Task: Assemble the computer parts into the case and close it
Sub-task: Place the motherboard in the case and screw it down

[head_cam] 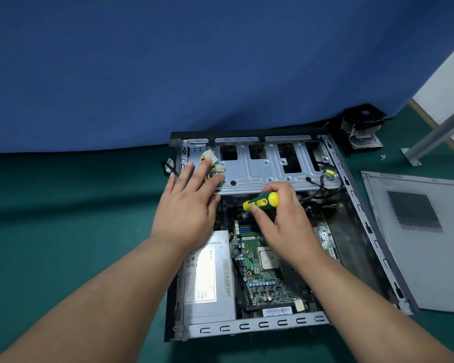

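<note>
A green surface [63,205] with a blue backdrop [168,61] behind it carries an open computer case [362,205] lying on its side. To its right lies the loose grey side panel [417,258]. Inside sit a silver power supply [207,284] and a green motherboard [262,279]. The left hand [186,208] rests flat, fingers straight, on the drive cage [262,166] beside white cable connectors [211,155]. The right hand [281,221] has its grip curled around a yellow-green screwdriver [262,201].
</note>
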